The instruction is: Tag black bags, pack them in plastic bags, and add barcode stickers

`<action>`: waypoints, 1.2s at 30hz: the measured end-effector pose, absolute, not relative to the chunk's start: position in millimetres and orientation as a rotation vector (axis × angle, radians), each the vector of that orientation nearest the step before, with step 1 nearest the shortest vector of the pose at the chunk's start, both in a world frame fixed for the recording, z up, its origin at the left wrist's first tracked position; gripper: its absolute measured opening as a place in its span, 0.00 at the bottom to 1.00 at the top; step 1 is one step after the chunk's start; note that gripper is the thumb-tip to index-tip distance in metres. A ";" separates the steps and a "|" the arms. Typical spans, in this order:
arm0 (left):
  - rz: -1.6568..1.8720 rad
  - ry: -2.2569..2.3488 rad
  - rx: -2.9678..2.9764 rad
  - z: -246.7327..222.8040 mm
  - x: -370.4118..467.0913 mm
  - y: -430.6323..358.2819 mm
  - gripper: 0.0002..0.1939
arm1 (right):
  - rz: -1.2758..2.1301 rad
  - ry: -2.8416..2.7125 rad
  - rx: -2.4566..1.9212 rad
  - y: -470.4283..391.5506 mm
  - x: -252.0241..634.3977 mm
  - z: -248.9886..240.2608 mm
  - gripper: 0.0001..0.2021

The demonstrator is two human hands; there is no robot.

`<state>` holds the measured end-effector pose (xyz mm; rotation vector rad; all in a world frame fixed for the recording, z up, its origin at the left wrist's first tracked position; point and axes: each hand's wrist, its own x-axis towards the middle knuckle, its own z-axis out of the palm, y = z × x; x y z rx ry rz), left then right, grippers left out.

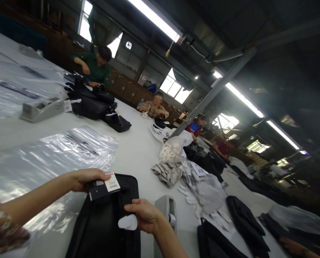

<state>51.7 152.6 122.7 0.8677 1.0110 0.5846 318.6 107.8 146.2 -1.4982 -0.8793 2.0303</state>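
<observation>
Between the fingers and thumb of my left hand [88,179] is a black hang tag [99,190], with a white barcode label [112,182] at my fingertips. Below lies a black bag [103,225] on the white table, close to my body. My right hand [146,215] is closed over the bag's right edge, thumb and forefinger pinched together. A white rounded tag [128,222] sticks out from its curled fingers. Whether the pinch also holds a thin string cannot be seen.
A grey tape dispenser [166,211] stands right of the bag, another [43,109] at far left. Clear plastic bags [55,154] cover the left of the table [138,154]. Black bags [92,100], crumpled paper [167,173] and plastic [203,182] lie beyond. Several people work along the table.
</observation>
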 end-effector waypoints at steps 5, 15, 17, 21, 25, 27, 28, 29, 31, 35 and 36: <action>0.305 1.083 1.321 143.2 31.2 185.3 0.12 | 2.134 -0.873 -1.526 120.2 316.2 149.9 0.13; 0.438 1.377 1.810 135.9 41.5 166.5 0.05 | 2.256 -0.665 -1.507 113.2 313.4 152.4 0.08; 0.559 1.434 1.771 123.8 44.5 145.0 0.04 | 2.243 -0.557 -1.459 107.3 310.9 151.7 0.11; 0.727 1.477 1.639 102.2 57.3 109.5 0.08 | 2.124 -0.494 -1.300 96.7 301.6 155.2 0.16; 0.858 1.467 1.508 91.8 85.2 97.7 0.13 | 2.040 -0.405 -1.248 91.8 291.3 154.9 0.16; 0.918 1.484 1.437 88.0 104.3 98.3 0.14 | 1.974 -0.442 -1.269 90.6 286.1 148.4 0.16; 0.932 1.490 1.397 85.8 114.6 99.6 0.15 | 1.943 -0.472 -1.290 90.1 283.6 143.6 0.16; 0.936 1.489 1.355 83.5 124.9 101.6 0.15 | 1.921 -0.495 -1.317 89.6 281.4 138.1 0.15; 0.933 1.463 1.277 78.5 142.8 108.1 0.14 | 1.901 -0.520 -1.356 88.6 279.1 125.9 0.13; 0.885 1.423 1.174 68.5 156.5 129.2 0.15 | 1.800 -0.710 -1.305 87.7 285.7 103.7 0.16; 0.858 1.432 1.160 66.0 155.3 134.1 0.17 | 1.760 -0.782 -1.307 87.6 288.8 99.4 0.18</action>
